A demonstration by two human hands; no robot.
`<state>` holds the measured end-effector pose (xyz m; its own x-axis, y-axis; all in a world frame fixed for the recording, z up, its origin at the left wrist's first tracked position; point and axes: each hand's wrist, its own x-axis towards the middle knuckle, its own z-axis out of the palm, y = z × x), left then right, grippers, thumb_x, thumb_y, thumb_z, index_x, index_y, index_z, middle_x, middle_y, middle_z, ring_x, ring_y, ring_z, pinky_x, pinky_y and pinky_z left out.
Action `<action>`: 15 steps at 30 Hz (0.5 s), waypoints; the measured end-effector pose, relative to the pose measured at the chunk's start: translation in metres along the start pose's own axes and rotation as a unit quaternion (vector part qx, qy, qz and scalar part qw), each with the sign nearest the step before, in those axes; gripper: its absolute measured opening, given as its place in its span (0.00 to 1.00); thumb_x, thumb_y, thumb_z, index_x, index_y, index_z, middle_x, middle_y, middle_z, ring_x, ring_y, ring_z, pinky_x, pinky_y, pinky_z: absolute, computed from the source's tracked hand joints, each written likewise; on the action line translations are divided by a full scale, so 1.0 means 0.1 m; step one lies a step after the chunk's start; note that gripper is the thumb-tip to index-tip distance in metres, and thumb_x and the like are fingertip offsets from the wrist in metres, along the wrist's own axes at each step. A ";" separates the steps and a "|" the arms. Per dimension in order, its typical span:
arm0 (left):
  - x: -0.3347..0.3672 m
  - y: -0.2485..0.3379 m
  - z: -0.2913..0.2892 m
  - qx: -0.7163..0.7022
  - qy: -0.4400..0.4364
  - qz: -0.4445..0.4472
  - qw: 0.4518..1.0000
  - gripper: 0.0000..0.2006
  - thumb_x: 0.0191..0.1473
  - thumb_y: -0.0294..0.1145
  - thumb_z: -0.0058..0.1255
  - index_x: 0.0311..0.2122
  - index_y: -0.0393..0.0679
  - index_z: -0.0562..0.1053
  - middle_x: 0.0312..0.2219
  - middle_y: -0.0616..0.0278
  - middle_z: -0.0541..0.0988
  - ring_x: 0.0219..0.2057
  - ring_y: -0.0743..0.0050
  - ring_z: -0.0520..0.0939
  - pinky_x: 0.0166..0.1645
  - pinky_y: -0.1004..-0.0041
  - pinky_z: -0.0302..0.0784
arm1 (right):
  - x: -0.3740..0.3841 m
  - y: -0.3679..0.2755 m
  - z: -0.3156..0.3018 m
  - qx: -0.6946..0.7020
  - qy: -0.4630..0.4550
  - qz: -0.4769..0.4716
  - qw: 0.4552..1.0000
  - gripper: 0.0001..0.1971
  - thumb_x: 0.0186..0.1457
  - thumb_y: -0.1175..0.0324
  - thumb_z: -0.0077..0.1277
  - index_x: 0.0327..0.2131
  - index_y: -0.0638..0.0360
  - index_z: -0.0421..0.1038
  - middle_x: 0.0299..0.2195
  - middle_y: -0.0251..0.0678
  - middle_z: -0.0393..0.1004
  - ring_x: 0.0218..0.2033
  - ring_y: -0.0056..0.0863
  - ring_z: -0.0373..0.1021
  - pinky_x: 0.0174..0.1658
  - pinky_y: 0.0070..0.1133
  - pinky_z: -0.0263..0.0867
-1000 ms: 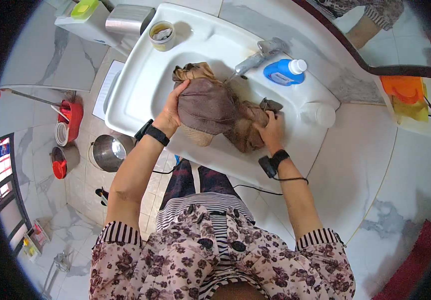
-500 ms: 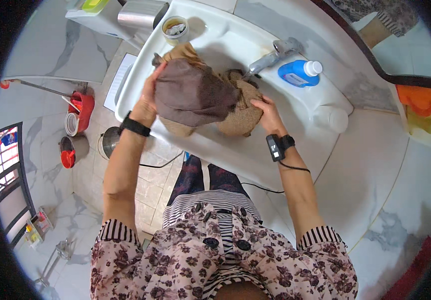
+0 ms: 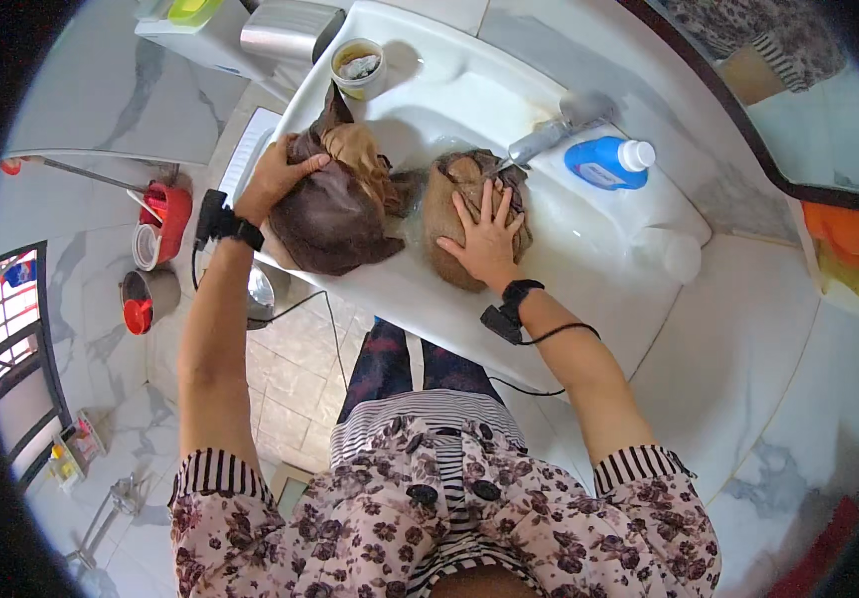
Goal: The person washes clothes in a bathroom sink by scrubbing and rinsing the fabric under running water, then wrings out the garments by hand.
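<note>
My left hand (image 3: 275, 177) grips the upper left edge of a dark brown cloth (image 3: 325, 219), its thumb lying across the front. A tan fold shows at the cloth's right side, and a dark corner points up. The cloth rests over the left part of the white sink (image 3: 589, 289). With fingers spread, my right hand (image 3: 487, 239) presses flat on a wet tan-brown bundle of fabric (image 3: 449, 204) in the basin. That bundle sits right beneath the metal faucet (image 3: 549, 135), in shallow cloudy water. I cannot tell exactly what kind of item either piece of fabric is.
A blue bottle with a white cap (image 3: 604, 162) lies on the sink's right ledge, near a white round container (image 3: 669, 254). An open jar (image 3: 358, 68) stands at the back left corner. Red and grey buckets (image 3: 150, 294) are on the floor at left.
My left hand has drawn the dark brown cloth left, away from the tan bundle. My right hand has moved from the bundle's right edge onto its top, with fingers spread.
</note>
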<state>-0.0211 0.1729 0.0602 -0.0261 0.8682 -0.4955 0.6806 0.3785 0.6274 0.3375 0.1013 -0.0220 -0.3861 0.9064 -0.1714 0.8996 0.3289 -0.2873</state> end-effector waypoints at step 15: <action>0.14 1.06 1.72 0.024 0.116 0.185 0.975 0.21 0.50 0.34 0.50 0.43 0.27 0.66 0.40 0.35 0.69 0.47 0.34 0.67 0.53 0.55 0.63 | 0.38 0.59 0.13 0.160 0.064 -0.029 0.985 0.25 0.53 0.50 0.44 0.50 0.53 0.66 0.55 0.53 0.58 0.55 0.51 0.55 0.52 0.46 0.54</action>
<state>0.1768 0.1695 0.0166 0.0668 0.9940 -0.0869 0.7079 0.0142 0.7062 0.3732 0.1511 -0.0580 -0.3870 0.9215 -0.0316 0.7583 0.2985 -0.5795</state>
